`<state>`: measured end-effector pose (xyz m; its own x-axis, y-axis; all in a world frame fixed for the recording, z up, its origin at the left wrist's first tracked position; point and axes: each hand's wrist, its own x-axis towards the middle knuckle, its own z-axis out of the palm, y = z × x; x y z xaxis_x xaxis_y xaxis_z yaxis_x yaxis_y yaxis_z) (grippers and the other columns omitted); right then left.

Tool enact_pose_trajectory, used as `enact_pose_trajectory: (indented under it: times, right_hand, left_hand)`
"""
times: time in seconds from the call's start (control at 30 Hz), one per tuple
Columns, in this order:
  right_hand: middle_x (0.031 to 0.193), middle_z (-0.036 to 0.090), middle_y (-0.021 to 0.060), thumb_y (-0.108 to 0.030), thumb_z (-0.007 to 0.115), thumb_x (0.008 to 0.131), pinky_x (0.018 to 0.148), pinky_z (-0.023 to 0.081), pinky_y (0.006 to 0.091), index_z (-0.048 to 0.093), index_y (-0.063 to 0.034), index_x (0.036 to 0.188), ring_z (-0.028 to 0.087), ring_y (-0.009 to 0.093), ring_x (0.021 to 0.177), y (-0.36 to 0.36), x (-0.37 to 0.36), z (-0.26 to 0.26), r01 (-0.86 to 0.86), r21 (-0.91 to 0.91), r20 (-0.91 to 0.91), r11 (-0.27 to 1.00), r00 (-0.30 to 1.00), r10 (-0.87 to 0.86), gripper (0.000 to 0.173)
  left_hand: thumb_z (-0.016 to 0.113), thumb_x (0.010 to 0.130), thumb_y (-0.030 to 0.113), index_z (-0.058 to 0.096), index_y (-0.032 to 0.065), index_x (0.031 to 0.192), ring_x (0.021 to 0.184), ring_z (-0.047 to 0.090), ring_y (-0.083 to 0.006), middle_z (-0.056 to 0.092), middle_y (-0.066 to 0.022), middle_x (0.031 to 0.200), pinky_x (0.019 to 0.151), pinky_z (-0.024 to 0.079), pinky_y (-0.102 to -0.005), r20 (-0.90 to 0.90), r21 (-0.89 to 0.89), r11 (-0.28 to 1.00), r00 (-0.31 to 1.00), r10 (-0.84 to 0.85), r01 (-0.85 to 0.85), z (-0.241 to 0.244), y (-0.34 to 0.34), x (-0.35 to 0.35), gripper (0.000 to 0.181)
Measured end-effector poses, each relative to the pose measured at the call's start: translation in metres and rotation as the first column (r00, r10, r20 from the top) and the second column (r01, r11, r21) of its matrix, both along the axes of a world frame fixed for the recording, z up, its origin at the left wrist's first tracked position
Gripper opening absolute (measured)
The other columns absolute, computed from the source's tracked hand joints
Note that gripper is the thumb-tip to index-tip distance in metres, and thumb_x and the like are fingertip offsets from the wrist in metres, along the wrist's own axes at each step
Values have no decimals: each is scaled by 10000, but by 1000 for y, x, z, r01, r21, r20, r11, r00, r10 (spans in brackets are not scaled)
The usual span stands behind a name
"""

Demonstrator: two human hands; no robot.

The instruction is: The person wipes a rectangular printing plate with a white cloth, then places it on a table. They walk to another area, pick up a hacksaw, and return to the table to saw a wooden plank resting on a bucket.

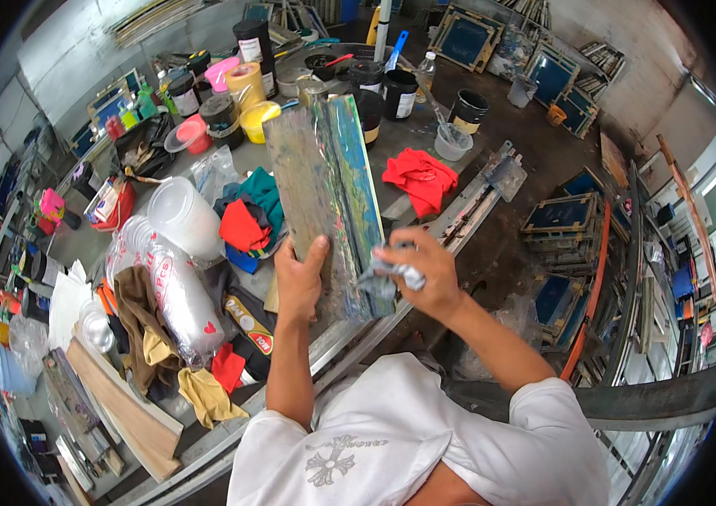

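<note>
My left hand [301, 278] grips the lower left side of a long paint-stained squeegee [307, 171], thumb on its face. The tool is tilted up over the worktable; its wooden part is grey-brown, and its right side carries blue and green paint. My right hand [421, 272] holds a crumpled grey rag [396, 269] against the lower right edge of the squeegee. A red cloth [421, 181] lies on the table beyond that hand. Left of the squeegee lie red, teal and blue cloths [245, 226].
Stacked clear plastic tubs [184, 215] and bagged cups [177, 291] lie to the left. Black ink pots [399, 95], a yellow tub [260, 120] and a clear tub [453, 141] stand beyond. A long metal-and-wood tool [472, 205] lies along the table's right edge. Screen frames [560, 215] are stacked at right.
</note>
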<state>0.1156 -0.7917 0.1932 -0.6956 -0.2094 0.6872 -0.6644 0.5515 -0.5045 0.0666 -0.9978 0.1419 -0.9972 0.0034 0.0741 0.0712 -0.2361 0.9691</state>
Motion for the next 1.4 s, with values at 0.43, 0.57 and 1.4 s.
enact_pose_trajectory:
  times: [0.43,0.57,1.4]
  right_hand:
    - [1095,638,98,-51,663,768,928,469,322,700,-56,1110,609,234,1061,71,-8,11,69,25,357,997,931,-74,345]
    - [1047,664,41,-170,674,883,866,442,266,682,29,1068,577,95,979,72,-17,58,41,-500,421,865,885,201,272]
    - [972,680,5,-263,713,912,836,454,253,719,-7,1027,583,73,917,78,-114,-64,93,-550,688,830,615,387,280]
  left_hand:
    - [757,866,299,624,-25,1178,935,609,-121,675,-57,1069,866,486,-296,-37,-42,964,964,-265,263,17,-3,-1,469]
    - [783,842,235,613,-38,1186,937,608,-119,676,-62,1070,870,489,-295,-48,-133,910,915,-401,392,20,4,10,471]
    - [679,934,301,630,-49,1053,847,522,-90,639,-12,907,771,447,-275,232,-466,880,972,20,93,-39,-34,39,373]
